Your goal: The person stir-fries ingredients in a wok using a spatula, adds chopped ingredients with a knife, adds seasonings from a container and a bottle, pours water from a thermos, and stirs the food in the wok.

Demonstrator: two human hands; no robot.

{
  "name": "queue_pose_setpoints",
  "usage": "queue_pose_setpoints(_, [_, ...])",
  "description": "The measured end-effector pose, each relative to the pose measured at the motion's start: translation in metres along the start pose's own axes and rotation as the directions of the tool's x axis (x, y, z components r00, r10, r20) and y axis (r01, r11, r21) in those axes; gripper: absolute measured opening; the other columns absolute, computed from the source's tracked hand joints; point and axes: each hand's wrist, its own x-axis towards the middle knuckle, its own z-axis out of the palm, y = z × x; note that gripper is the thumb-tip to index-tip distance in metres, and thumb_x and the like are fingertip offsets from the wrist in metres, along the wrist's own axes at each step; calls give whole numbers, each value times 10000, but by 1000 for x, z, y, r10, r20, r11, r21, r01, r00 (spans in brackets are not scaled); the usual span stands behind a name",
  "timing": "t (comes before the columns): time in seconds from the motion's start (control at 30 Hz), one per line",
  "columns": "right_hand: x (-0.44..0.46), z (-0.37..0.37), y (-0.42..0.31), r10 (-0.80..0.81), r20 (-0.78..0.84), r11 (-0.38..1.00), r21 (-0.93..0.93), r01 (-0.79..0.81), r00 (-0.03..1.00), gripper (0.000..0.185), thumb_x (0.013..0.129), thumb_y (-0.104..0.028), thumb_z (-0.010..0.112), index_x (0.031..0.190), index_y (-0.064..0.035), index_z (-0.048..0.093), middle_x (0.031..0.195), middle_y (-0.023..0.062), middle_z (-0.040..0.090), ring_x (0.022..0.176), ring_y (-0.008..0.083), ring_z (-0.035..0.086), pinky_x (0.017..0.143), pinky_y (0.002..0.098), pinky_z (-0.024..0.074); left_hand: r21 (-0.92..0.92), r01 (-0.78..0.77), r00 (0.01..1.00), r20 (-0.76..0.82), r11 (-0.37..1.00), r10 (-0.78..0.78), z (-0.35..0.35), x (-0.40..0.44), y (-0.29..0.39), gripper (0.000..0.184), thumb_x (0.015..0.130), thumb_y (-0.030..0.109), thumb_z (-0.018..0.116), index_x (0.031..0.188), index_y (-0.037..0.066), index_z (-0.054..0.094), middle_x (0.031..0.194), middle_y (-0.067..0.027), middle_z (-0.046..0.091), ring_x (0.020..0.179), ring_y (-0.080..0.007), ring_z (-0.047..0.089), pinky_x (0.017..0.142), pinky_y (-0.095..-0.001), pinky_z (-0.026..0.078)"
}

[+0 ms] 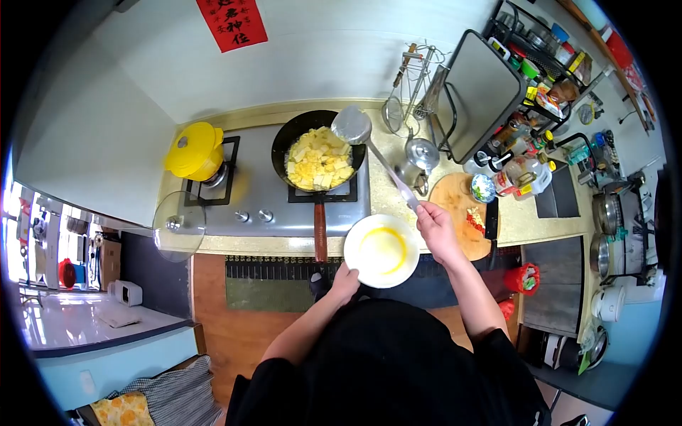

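My left hand (345, 282) grips the edge of a white bowl (406, 271) with yellow liquid residue inside, held in front of the counter. In my right hand (437, 231) is the handle of a metal ladle (352, 126). The ladle's head hangs over the right rim of a black frying pan (282, 138). Pale yellow chunks coated in egg (320, 160) fill the pan, which sits on the right burner. The pan's wooden handle points toward me, left of the bowl.
A yellow pot (195, 150) stands on the left burner, with a glass lid (179, 226) at the counter's left edge. To the right, a round cutting board (451, 199) holds a knife (491, 224), chopped red and pale bits and a small patterned bowl (483, 187). Bottles (522, 174) stand beyond.
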Motion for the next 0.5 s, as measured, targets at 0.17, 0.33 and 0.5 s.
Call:
queue_pose_setpoints(0.17, [22,7,-6,62,39,996,58,-64,997,234,1036,-173,520,1128,1,647,672,-70,462,578,30,378,521,203,314,63,-76,987,-134,995,84,-88,-63,-48,394,912,31,434,1286,-35,536,1132,-102,652,1021,-185,619,830,-295,507])
queue_pose_setpoints(0.33, [39,13,6,60,72,993,94,-67,996,222,1029,-150,514,1121,4,644,670,-68,462,577,34,382,520,216,317,-54,31,891,-450,998,-51,-122,-139,10,218,903,69,488,1103,66,574,722,-3,560,484,-83,447,416,-254,334])
queue_pose_setpoints(0.5, [38,18,21,-81,9,969,-231,81,997,215,1013,-167,535,1068,1,656,675,9,549,610,98,479,575,270,399,12,72,769,-638,997,-48,-160,-174,98,202,920,50,473,1109,74,539,720,1,553,420,-61,395,355,-224,283])
